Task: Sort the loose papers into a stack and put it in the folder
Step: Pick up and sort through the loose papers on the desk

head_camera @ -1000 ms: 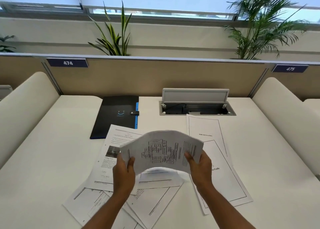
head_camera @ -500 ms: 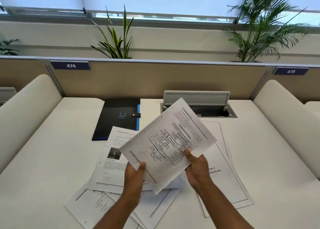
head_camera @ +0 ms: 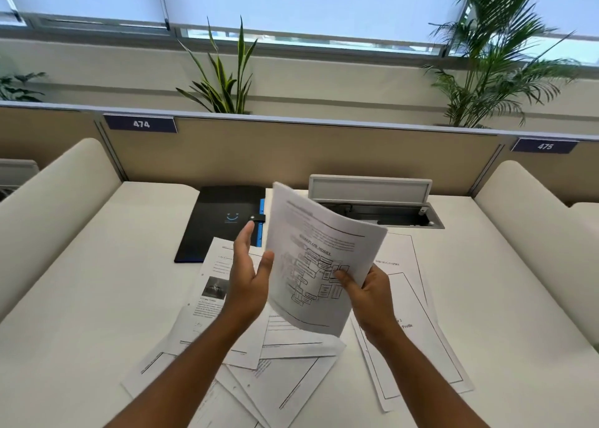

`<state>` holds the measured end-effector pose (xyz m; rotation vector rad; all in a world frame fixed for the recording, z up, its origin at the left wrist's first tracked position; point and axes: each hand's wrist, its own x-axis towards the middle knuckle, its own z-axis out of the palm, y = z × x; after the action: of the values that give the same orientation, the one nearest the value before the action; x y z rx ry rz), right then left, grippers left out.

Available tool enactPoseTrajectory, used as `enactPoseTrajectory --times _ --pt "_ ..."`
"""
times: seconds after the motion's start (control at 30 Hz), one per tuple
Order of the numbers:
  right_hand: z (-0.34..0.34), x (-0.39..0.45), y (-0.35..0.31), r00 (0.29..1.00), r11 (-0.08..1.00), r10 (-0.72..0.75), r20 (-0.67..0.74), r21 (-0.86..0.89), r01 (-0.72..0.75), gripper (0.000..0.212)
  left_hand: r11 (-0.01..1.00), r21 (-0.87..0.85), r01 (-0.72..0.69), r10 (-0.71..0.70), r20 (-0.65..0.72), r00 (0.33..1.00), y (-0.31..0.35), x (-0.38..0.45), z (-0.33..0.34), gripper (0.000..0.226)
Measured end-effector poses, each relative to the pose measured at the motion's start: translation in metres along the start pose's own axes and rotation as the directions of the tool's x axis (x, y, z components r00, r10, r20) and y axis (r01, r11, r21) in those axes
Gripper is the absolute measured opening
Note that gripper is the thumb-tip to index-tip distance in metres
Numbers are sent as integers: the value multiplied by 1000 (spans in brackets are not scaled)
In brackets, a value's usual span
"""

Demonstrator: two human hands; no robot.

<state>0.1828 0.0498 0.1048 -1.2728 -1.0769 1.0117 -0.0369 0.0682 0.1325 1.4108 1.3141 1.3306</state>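
A printed sheet with a block diagram (head_camera: 319, 249) is held upright above the desk. My right hand (head_camera: 366, 293) pinches its lower right edge, thumb on the front. My left hand (head_camera: 251, 275) is open beside the sheet's left edge, thumb near the paper, fingers straight. Several loose papers (head_camera: 285, 372) lie scattered on the desk under my arms, and two more sheets (head_camera: 418, 324) lie to the right. A black folder (head_camera: 220, 220) with a blue edge and snap strap lies shut at the back left.
An open cable box with a raised grey lid (head_camera: 369, 188) sits at the back of the white desk (head_camera: 81, 298). Padded cream dividers (head_camera: 55, 201) flank both sides. A tan partition (head_camera: 291, 152) with number plates closes the back; plants stand behind it.
The diagram sheet has turned from tilted to nearly upright. My left hand has let go of its lower edge and now stands open beside it; my right hand still holds the sheet.
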Motion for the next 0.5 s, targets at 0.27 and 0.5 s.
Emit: enactPoseTrajectory --times 0.27,0.5 --pt "10 -3 -6 999 997 -32 19 -73 33 25 994 -94 53 -63 -104 993 -2 -2 -10 21" --pt "15 -19 21 995 990 102 -10 -93 -102 22 996 3 88 -87 -72 994 -39 -33 -13 16"
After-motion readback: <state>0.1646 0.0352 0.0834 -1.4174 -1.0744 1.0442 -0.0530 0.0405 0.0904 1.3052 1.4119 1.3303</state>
